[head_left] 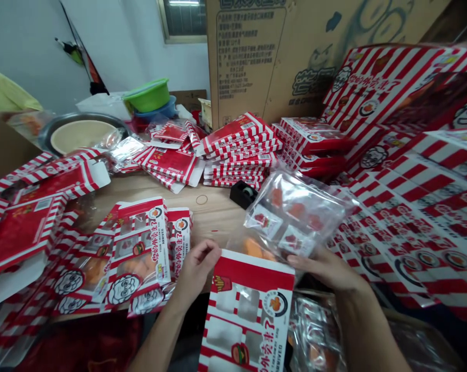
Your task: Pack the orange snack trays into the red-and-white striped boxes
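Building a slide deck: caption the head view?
Left hand grips a striped window box; right hand holds a filled clear pouch.

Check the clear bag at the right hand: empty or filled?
Not empty: orange pieces and printed white packets show through the clear bag.

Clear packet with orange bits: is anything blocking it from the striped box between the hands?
Nothing visible is: the clear packet reaches the top edge of the striped box. The left hand pinches its left corner; the right hand is at the other.
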`<action>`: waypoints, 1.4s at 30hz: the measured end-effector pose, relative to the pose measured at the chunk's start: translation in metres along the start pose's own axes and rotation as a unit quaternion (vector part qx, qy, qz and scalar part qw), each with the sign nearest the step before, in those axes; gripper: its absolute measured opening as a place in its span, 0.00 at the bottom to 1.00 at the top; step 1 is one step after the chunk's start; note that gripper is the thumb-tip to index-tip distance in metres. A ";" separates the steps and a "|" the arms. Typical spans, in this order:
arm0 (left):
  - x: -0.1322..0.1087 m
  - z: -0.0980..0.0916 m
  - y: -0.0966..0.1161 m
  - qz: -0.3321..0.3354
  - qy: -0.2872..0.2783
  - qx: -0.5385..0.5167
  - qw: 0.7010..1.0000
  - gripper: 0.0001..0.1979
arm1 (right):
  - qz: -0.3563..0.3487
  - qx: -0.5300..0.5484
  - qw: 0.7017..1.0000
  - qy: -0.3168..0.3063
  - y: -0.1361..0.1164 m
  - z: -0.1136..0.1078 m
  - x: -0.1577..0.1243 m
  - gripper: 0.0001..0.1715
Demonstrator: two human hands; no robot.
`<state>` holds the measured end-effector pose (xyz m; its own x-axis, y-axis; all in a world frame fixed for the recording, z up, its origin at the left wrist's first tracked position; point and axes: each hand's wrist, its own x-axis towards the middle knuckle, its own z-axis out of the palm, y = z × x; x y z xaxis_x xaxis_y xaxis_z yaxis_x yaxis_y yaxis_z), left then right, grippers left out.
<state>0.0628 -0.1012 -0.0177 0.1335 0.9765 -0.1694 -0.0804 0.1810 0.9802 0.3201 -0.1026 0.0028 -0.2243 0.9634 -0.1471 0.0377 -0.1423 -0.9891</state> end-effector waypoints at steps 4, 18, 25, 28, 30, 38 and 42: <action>0.002 -0.006 0.012 0.073 -0.093 0.078 0.990 0.21 | -0.064 -0.026 0.996 0.055 -0.017 0.002 0.016 0.22; -0.002 0.007 -0.011 0.091 0.049 0.001 0.995 0.13 | -0.177 -0.165 0.970 -0.017 -0.033 0.007 0.036 0.15; 0.009 0.004 -0.017 0.075 -0.019 0.078 0.994 0.09 | -0.049 -0.055 0.989 -0.132 0.019 0.023 0.017 0.20; 0.010 0.000 -0.012 0.088 -0.040 0.086 0.992 0.10 | -0.020 -0.029 0.996 -0.088 0.028 0.029 0.008 0.17; 0.010 -0.003 -0.007 0.079 -0.064 0.101 0.990 0.11 | -0.029 -0.017 0.998 -0.045 0.031 0.033 0.004 0.16; 0.006 0.000 0.009 0.133 -0.196 0.198 0.951 0.20 | -0.009 -0.051 0.995 -0.090 0.032 0.045 -0.005 0.22; 0.002 0.000 0.007 0.057 -0.096 0.149 0.983 0.21 | -0.006 0.045 0.997 0.056 0.053 0.061 -0.011 0.31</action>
<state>0.0627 -0.0975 -0.0110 0.3260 0.9433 -0.0625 0.1836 0.0016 0.9830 0.2655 -0.1342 -0.0487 -0.1131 0.9839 -0.1383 -0.0524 -0.1449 -0.9881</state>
